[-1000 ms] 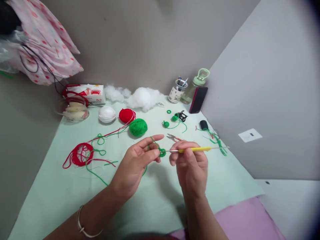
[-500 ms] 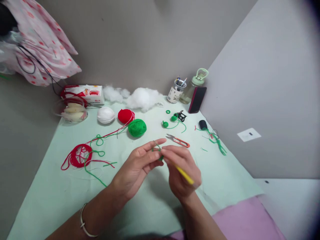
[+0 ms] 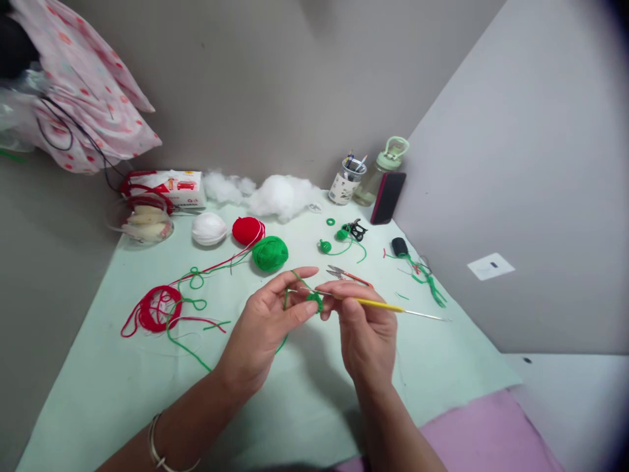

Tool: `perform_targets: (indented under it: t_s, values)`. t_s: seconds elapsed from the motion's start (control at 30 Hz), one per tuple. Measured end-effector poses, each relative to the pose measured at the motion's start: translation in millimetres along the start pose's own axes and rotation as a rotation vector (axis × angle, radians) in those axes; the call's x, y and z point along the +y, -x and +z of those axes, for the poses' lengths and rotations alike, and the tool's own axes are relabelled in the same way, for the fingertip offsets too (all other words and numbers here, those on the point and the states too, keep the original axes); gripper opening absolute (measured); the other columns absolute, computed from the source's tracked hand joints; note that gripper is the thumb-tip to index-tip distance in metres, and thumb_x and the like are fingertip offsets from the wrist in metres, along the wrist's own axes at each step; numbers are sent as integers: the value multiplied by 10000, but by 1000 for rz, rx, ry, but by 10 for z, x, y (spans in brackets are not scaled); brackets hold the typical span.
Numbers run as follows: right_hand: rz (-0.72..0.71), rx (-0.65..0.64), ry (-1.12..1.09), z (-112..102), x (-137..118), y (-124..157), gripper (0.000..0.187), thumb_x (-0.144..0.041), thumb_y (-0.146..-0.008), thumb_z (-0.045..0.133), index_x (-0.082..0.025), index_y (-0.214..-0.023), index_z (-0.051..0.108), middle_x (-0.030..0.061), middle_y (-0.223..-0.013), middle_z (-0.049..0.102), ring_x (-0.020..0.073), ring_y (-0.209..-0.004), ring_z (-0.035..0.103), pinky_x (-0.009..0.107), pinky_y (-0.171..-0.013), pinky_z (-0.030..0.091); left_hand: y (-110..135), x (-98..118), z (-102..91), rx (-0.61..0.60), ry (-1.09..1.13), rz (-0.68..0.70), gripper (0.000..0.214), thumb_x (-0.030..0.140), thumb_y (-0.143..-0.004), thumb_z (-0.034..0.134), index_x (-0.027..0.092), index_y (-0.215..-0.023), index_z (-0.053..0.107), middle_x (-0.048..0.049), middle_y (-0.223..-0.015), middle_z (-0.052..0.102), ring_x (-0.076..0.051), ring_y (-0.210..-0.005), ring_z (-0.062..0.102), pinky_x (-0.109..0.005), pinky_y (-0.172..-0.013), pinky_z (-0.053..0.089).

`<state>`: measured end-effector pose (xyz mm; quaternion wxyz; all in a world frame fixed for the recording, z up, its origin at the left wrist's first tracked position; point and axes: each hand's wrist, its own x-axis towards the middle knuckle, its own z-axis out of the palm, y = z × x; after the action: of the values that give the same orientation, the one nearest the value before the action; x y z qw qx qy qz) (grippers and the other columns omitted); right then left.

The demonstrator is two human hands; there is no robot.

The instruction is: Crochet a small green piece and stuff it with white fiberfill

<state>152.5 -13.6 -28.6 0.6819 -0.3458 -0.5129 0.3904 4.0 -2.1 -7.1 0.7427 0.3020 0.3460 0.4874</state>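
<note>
Between the thumb and fingers of my left hand (image 3: 265, 321) is a small green crochet piece (image 3: 315, 301). Green yarn (image 3: 293, 280) runs from it over my raised left index finger. My right hand (image 3: 368, 324) grips a yellow-handled crochet hook (image 3: 378, 303), which lies nearly level with its thin metal tail pointing right. The hook's working tip is at the green piece, its very end too small to make out. Just behind my right fingers lie orange-handled thread snips (image 3: 350, 275), partly covered by the hand.
Balls of green yarn (image 3: 270, 254), red yarn (image 3: 248, 231) and white yarn (image 3: 209, 229) sit behind my hands. A red yarn coil (image 3: 160, 308) lies left. White stuffing (image 3: 285, 195), a pen cup (image 3: 344, 181), a bottle (image 3: 369, 180) and a phone (image 3: 388, 198) stand along the back.
My right hand has turned the crochet hook from slanting down towards me to nearly level, pointing right. More of the green piece shows, and my left hand has shifted slightly left.
</note>
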Motion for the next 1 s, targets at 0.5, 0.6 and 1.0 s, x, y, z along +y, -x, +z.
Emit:
perform_targets:
  t_s: [0.5, 0.6, 1.0]
  values:
    - [23, -19, -39, -62, -56, -37, 194, -316, -1095, 560, -227, -1031, 721, 43, -953, 829, 151, -701, 767, 302, -644, 658, 42, 37, -27, 27, -132, 62, 256, 269, -852, 869, 298, -1106, 857, -4, -895, 646, -153, -880, 590, -270, -807, 471]
    - [-110, 10, 109, -32, -69, 1, 187, -288, -1093, 554, -238, -1075, 734, 56, -994, 822, 170, -730, 772, 334, -646, 669, 45, 45, -21, 71, -196, 103, 255, 251, -843, 870, 286, -1095, 853, -2, -875, 654, -158, -859, 606, -273, -798, 493]
    - [-568, -140, 718, -126, 97, 241, 520, -51, -978, 636, -323, -1418, 690, 108, -1311, 796, 225, -989, 816, 337, -715, 692, 34, -43, 11, 173, -172, 152, 252, 247, -833, 865, 244, -1084, 851, 4, -846, 646, -152, -828, 600, -272, -800, 508]
